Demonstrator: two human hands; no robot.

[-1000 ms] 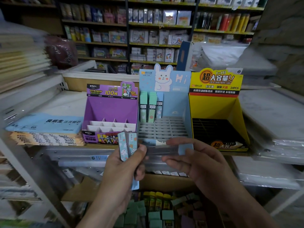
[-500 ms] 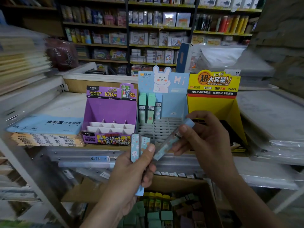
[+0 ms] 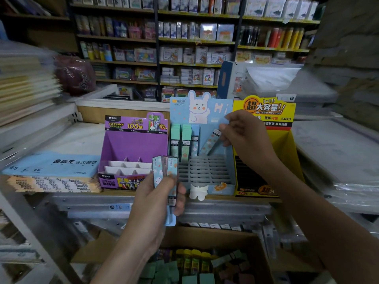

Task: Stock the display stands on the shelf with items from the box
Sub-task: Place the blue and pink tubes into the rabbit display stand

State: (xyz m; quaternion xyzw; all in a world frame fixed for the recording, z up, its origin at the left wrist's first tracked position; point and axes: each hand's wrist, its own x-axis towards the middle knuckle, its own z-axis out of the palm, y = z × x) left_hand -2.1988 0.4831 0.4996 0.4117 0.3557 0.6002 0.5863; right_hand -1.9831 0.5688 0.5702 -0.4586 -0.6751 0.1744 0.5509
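In the middle of the frame the right hand is pinching the upper end of a slim blue lead case between thumb and fingertips, holding it tilted, lower end pointing down at the back row of the blue bunny stand. The case is hanging just right of three cases standing upright in the left part of that back row, two green and one blue; whether its tip is touching the grid, I cannot tell. The other slots of the blue stand are showing bare.

Lower centre, the left hand is gripping a small bundle of cases, fingers curled round them and thumb pressing on the front, their tops fanning upward in front of the gap between the purple stand and the blue one.

The yellow stand is sitting to the right of the blue one, partly behind the right forearm. All three stands are standing side by side on the shelf, with a stack of paper packs lying at centre left.

At the bottom of the frame the cardboard box is sitting open below the shelf, with green, yellow and purple-capped cases lying inside
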